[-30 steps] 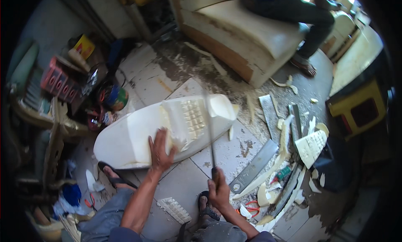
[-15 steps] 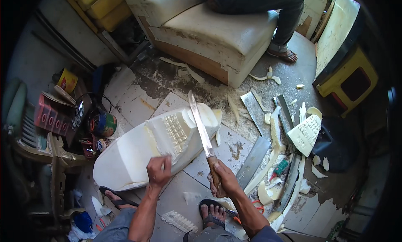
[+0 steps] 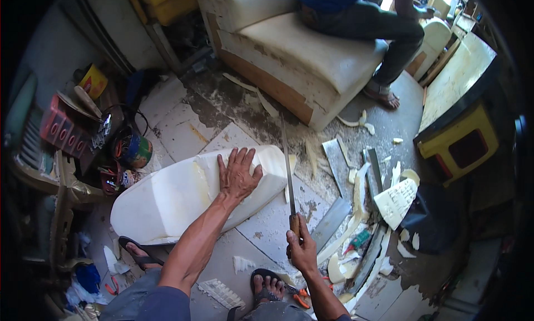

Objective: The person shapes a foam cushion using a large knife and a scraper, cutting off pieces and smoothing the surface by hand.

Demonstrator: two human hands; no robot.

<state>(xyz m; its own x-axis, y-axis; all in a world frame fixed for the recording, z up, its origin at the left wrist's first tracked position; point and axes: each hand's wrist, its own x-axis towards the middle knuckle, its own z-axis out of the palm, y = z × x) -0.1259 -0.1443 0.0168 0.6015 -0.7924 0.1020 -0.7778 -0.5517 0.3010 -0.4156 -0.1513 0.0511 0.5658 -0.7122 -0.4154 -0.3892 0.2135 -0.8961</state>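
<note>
A long white foam block point(image 3: 150, 207), shaped like a seat, lies on the floor in front of me. My left hand point(image 3: 238, 173) rests on its right part with fingers spread, covering much of that area. My right hand point(image 3: 300, 243) grips the dark wooden handle of a long knife point(image 3: 289, 165), whose blade points away from me, edge-on, beside the block's right end. Offcuts of foam, one with a gridded surface point(image 3: 393, 203), and flat metal strips point(image 3: 334, 221) lie to the right of it.
A person point(image 3: 384, 48) sits on a pale upholstered chair point(image 3: 306, 48) at the back. Tins point(image 3: 132, 150), a red plastic organiser point(image 3: 61, 129) and a wooden frame point(image 3: 72, 185) stand at left. A yellow panel point(image 3: 461, 143) leans at right; pliers point(image 3: 303, 299) lie near my foot.
My left hand has gone from a closed shape to spread fingers farther up and right on the block. The knife has turned from showing its flat to edge-on, right of the block.
</note>
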